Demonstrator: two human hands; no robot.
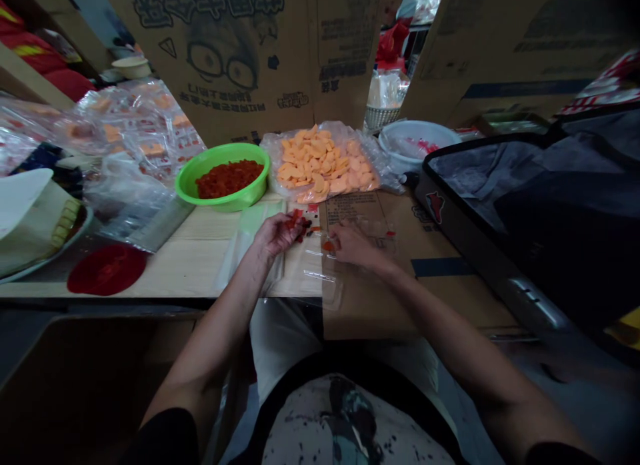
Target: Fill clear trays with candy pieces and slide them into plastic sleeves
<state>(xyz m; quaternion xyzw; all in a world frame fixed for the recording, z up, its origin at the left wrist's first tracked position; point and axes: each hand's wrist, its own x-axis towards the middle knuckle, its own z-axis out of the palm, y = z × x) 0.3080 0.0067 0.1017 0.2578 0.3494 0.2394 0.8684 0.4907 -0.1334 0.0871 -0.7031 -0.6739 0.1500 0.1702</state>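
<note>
My left hand (277,233) is cupped around a small heap of red pieces (300,222) at the table's front. My right hand (353,244) rests beside it, fingers pinched on one small red piece (328,246) over a clear plastic tray (320,268). A green bowl (193,178) of red pieces stands just behind my left hand. An open clear bag of orange pieces (323,164) lies to the bowl's right.
A flat cardboard sheet (400,285) lies under my right forearm. An open dark suitcase (540,212) fills the right. A white bowl (395,142) sits behind the orange pieces. Plastic-wrapped packets (130,128), a red disc (107,269) and a plate (35,262) occupy the left. Cardboard boxes (260,52) stand behind.
</note>
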